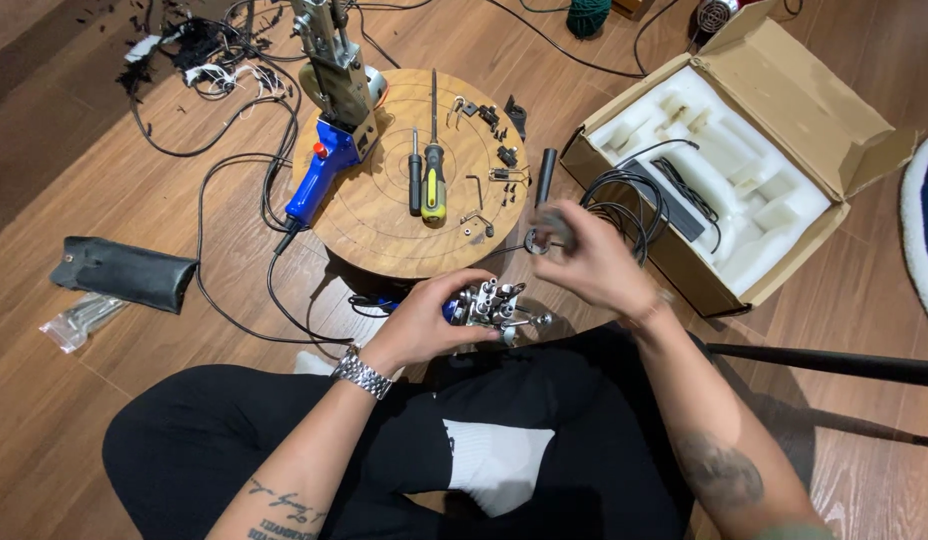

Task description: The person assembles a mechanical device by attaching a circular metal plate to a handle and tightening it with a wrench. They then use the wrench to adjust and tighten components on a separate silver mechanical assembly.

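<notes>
I sit cross-legged on a wooden floor. My left hand grips a small metal mechanism with several silver posts and a blue part, held just above my lap. My right hand hovers to its right, fingers pinched on a small blurred metal part. Just ahead lies a round wooden board. On it rest a blue-handled tufting gun, a black screwdriver, a yellow-and-black screwdriver, hex keys and several small black and metal parts.
An open cardboard box with a white foam insert stands at the right, a coiled black cable beside it. Black cords trail over the floor at left. A black pouch and a clear bag lie far left.
</notes>
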